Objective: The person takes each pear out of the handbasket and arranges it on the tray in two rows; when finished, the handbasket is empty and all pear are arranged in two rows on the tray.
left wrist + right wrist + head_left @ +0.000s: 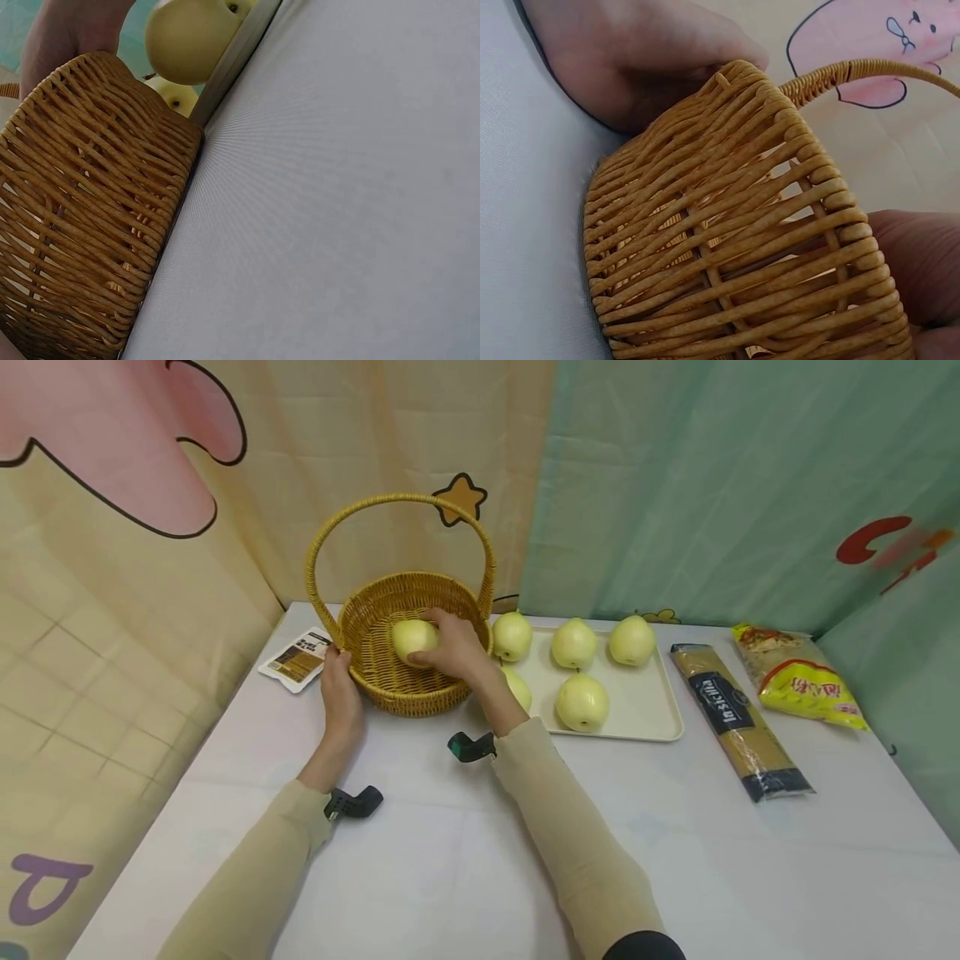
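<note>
A round wicker basket [408,703] with a tall arched handle stands at the back left of the table. Reaching in over its right side, my right hand [456,647] holds a pale yellow pear [407,637] low inside it, thumb and fingers on opposite sides. My left hand [342,697] grips the basket's left side near the handle's foot; in the right wrist view this left hand [637,60] has its thumb at the rim. The woven wall [90,187] fills much of the left wrist view. That pear is hidden from both wrist cameras.
Right beside the basket lies a cream tray [652,714] with several pears [582,702], one partly behind my right forearm. Farther right are a long pasta pack [731,714] and a yellow food bag [802,681]. A small flat packet [297,660] lies left of the basket.
</note>
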The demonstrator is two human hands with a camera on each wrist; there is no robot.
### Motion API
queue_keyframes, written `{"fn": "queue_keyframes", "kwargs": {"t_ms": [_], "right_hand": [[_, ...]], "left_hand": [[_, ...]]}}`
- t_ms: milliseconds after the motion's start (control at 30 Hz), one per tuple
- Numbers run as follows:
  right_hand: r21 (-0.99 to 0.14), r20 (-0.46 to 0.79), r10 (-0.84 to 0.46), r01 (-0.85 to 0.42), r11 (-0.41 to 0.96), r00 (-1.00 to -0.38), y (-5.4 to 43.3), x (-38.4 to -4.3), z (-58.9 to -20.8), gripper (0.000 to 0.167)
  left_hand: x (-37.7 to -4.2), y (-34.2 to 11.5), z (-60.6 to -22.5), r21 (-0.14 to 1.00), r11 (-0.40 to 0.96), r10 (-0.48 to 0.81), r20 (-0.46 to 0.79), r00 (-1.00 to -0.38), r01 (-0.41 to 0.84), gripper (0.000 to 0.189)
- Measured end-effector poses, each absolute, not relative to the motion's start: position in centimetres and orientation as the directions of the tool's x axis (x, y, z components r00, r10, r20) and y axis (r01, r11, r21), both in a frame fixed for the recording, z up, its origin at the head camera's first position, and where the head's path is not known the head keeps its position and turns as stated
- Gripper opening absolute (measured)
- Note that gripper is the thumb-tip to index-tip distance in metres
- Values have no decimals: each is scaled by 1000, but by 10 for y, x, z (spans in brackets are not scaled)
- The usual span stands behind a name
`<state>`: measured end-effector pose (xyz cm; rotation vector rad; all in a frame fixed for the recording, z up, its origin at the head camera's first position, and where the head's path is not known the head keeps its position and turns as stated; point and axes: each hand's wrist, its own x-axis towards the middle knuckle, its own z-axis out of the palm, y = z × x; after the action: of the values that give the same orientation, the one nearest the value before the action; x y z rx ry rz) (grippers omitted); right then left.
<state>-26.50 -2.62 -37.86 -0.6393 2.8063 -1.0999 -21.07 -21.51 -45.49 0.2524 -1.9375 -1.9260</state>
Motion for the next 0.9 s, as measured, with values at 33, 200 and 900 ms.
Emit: {"fn": "queue_keyframes", "kwargs": {"t_ms": [33,200,900], "right_hand": [[-661,92,-401,-357,660,-912,-26,-265,-379,72],[-674,85,-441,-377,635,-894,-26,-266,-380,70],[-650,110,-518,-456,608,-848,-23,-262,-376,75]], "left_hand": [[-211,-215,-455,989,34,-398,148,-905,146,56],[-211,-214,-454,990,28,-397,138,-907,138,56],[-211,-215,-455,986,-13,-374,149,-916,166,57]]}}
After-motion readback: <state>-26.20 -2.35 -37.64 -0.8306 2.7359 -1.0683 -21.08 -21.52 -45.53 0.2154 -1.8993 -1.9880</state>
